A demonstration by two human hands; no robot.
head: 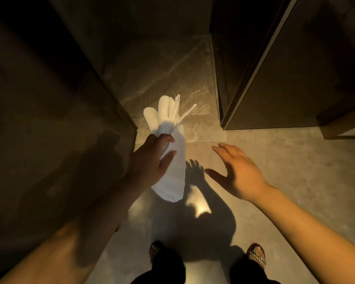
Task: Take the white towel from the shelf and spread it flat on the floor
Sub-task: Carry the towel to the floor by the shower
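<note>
The white towel [173, 128] is folded into a thick bundle and held in the air above the floor, its folded ends fanning out at the top. My left hand [150, 160] grips it around the middle, fingers wrapped over the cloth. My right hand [238, 175] hovers to the right of the towel, fingers spread, holding nothing and a short gap away from the cloth. The glossy stone floor [295, 171] lies below, with the shadows of my hands and the towel on it.
A dark wall or cabinet side [49, 119] stands close on the left. A dark door panel and frame [285, 78] rise on the right, with a narrow tiled passage [162, 68] between them. My feet in sandals [256, 257] are at the bottom.
</note>
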